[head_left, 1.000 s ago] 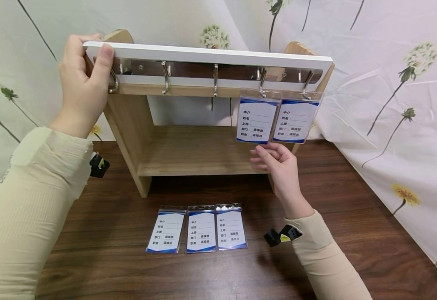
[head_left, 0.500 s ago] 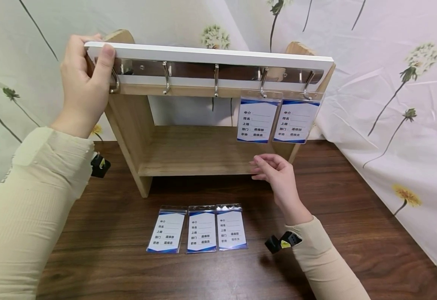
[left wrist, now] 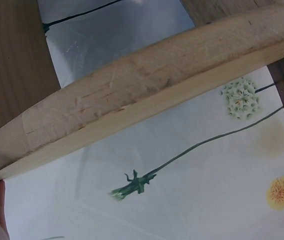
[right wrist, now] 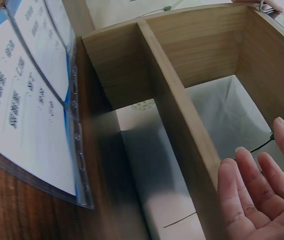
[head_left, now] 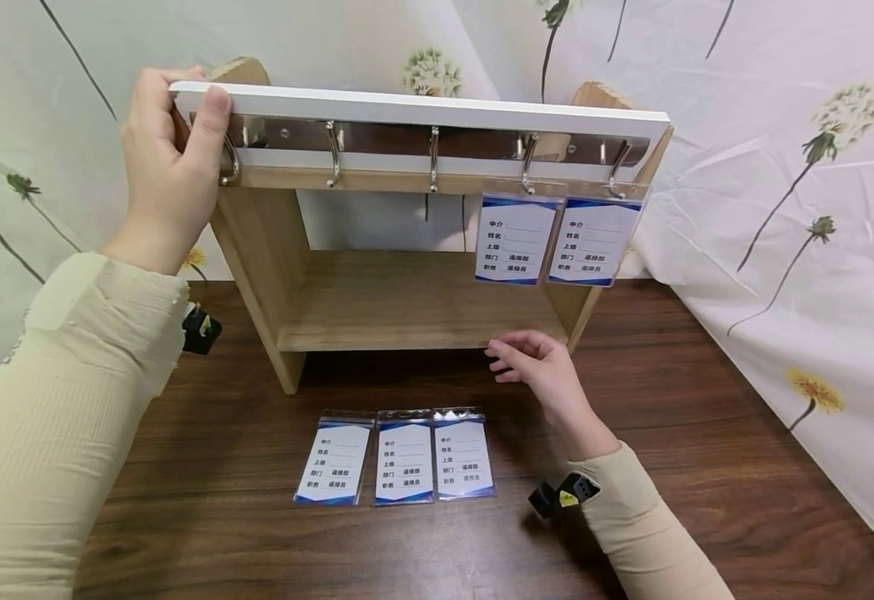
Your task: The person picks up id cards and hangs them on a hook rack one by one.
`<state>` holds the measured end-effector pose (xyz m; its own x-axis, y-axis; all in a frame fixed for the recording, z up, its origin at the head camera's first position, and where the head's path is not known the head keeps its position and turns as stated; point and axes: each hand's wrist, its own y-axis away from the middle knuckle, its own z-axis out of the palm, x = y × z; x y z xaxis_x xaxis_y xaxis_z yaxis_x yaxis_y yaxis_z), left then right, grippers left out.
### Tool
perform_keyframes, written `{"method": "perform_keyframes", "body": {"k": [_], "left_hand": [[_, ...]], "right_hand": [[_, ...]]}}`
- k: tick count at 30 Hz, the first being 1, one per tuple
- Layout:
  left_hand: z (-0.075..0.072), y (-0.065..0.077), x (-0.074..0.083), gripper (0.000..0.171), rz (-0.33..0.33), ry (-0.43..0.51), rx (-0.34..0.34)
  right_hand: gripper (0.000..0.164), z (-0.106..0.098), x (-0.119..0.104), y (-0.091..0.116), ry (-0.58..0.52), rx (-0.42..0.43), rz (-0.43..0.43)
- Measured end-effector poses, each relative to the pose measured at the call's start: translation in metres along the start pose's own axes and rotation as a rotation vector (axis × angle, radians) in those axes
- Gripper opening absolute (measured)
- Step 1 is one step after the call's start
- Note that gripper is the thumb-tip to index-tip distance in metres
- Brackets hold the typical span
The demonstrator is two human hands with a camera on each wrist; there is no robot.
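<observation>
Head view: left hand [head_left: 170, 167] clamped on the left end of the white board [head_left: 422, 104], thumb on the near face, fingers over the far side. Right hand [head_left: 545, 379] is free, fingers loosely bent; right wrist view shows the thumb apart from the fingertips. It sits at the near edge of the shelf [head_left: 407, 300], toward the right, below the hung tags [head_left: 515, 242]. Contact with the wood: can't tell.

Board carries a metal strip [head_left: 384, 140] with five hooks [head_left: 434, 158]. Hung tags: two, side by side on the two rightmost hooks, printed faces toward the near side. Three flat tags [head_left: 404, 462] lie in a row on the table [head_left: 481, 554], near side of the shelf, left of the right hand. All five: clear sleeves, white cards, blue trim.

Shelf is pale wood, table dark wood. Cream sleeves [head_left: 650, 521] on both arms, black unit [head_left: 545, 500] at each wrist. Floral cloth [head_left: 796, 242] at the far side and right.
</observation>
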<state>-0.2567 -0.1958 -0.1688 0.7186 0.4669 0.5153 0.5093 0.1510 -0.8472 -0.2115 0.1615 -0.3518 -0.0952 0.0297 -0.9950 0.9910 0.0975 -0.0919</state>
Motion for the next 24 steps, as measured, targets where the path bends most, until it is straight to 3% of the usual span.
{"method": "perform_keyframes", "body": {"k": [13, 24], "left_hand": [[0.0, 0.0, 0.0, 0.01, -0.016, -0.003, 0.002], [0.0, 0.0, -0.001, 0.012, -0.014, -0.003, 0.006]], "right_hand": [[0.031, 0.002, 0.016, 0.002, 0.114, -0.103, 0.048], [0.037, 0.007, 0.031, 0.003, 0.261, -0.138, 0.101]]}}
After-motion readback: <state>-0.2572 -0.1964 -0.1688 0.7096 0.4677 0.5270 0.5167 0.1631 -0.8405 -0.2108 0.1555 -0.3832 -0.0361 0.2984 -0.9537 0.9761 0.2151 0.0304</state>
